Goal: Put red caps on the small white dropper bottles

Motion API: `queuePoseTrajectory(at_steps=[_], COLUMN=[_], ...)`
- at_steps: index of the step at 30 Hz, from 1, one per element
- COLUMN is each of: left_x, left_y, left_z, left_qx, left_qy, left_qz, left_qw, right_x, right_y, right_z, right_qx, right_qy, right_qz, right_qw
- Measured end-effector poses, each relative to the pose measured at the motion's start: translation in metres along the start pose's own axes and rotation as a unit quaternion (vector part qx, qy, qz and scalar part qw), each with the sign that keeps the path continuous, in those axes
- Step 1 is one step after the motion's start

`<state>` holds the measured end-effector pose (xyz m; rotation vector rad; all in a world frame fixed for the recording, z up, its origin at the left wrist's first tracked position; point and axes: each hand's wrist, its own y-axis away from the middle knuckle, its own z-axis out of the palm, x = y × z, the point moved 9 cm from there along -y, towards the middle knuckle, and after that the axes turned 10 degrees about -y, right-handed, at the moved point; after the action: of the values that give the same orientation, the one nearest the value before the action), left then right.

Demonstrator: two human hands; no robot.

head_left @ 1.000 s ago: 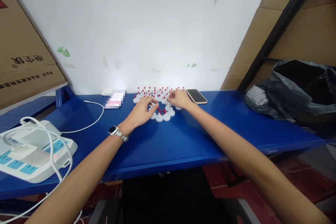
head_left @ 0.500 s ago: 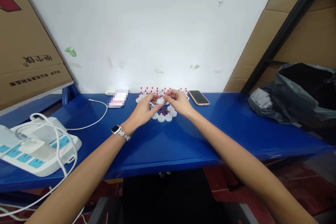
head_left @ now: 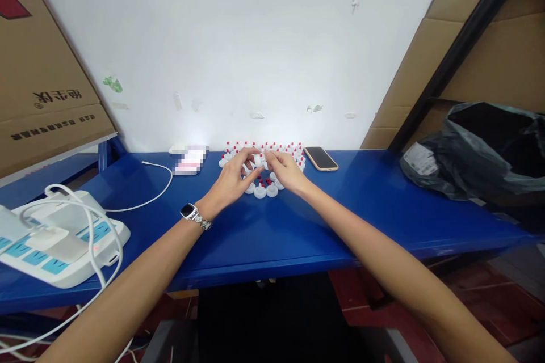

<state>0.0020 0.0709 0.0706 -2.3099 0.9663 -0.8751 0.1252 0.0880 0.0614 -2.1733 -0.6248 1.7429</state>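
Several small white round caps with red tips (head_left: 293,152) stand in rows near the back of the blue table (head_left: 298,227). My left hand (head_left: 232,180), with a watch on the wrist, and my right hand (head_left: 286,170) meet above the cluster. Between their fingertips they pinch one white cap (head_left: 258,160), lifted slightly off the table. A few more caps (head_left: 265,190) lie just below the hands, and part of the cluster is hidden behind my fingers.
A phone (head_left: 321,158) lies right of the caps. A white power strip (head_left: 55,244) with cables sits at the left, and a white cable (head_left: 149,193) runs across the table. A black plastic bag (head_left: 481,153) is at the right. Cardboard boxes (head_left: 38,85) lean on both sides.
Both hands have come together from resting on separate caps. They now hold one cap jointly, raised a little above the cluster.
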Motion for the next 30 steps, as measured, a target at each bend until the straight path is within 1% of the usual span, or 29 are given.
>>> queuePoseTrajectory(at_steps=[4, 7, 9, 12, 13, 14, 15, 16, 19, 21, 22, 24, 26, 28, 30], left_x=[0.002, -0.003, -0.009, -0.018, -0.021, -0.023, -0.024, -0.023, -0.01, -0.001, 0.001, 0.0, -0.004, -0.013, -0.027], left_y=[-0.001, -0.003, -0.004, -0.002, -0.001, 0.001, 0.001, 0.001, -0.001, -0.001, -0.001, -0.003, -0.005, -0.006, -0.005], left_z=[0.001, 0.007, 0.015, 0.028, 0.031, 0.032, 0.03, 0.025, 0.011, 0.009, 0.009, 0.01, 0.013, 0.014, 0.013], left_qx=[-0.008, -0.025, -0.045, -0.082, -0.092, -0.094, -0.088, -0.077, -0.041, -0.039, -0.039, -0.038, -0.044, -0.048, -0.039], left_qy=[0.052, 0.117, 0.175, 0.27, 0.284, 0.283, 0.267, 0.239, 0.153, 0.13, 0.132, 0.152, 0.191, 0.237, 0.282], left_qz=[-0.026, -0.075, -0.117, -0.186, -0.203, -0.213, -0.211, -0.197, -0.102, -0.049, -0.039, -0.045, -0.072, -0.115, -0.175], left_qw=[0.998, 0.99, 0.977, 0.941, 0.932, 0.93, 0.936, 0.948, 0.982, 0.99, 0.99, 0.987, 0.978, 0.964, 0.943], right_x=[-0.008, -0.015, -0.016, -0.018, -0.018, -0.017, -0.015, -0.013, -0.005, -0.002, -0.001, -0.004, -0.009, -0.015, -0.019], right_y=[0.004, 0.008, 0.01, 0.012, 0.012, 0.012, 0.011, 0.01, 0.007, 0.005, 0.005, 0.006, 0.008, 0.009, 0.009], right_z=[0.0, 0.002, 0.005, 0.01, 0.011, 0.011, 0.009, 0.007, -0.002, -0.004, -0.003, -0.002, -0.002, -0.007, -0.019], right_qx=[0.019, 0.028, 0.027, 0.017, 0.011, 0.008, 0.009, 0.014, 0.04, 0.045, 0.044, 0.046, 0.052, 0.065, 0.091], right_qy=[-0.007, 0.002, 0.012, 0.023, 0.025, 0.027, 0.03, 0.033, 0.028, 0.016, 0.014, 0.019, 0.034, 0.047, 0.056], right_qz=[-0.028, -0.05, -0.057, -0.065, -0.065, -0.064, -0.061, -0.055, -0.039, -0.035, -0.034, -0.035, -0.039, -0.049, -0.057], right_qw=[0.999, 0.998, 0.998, 0.998, 0.997, 0.998, 0.998, 0.998, 0.998, 0.998, 0.998, 0.998, 0.997, 0.996, 0.993])
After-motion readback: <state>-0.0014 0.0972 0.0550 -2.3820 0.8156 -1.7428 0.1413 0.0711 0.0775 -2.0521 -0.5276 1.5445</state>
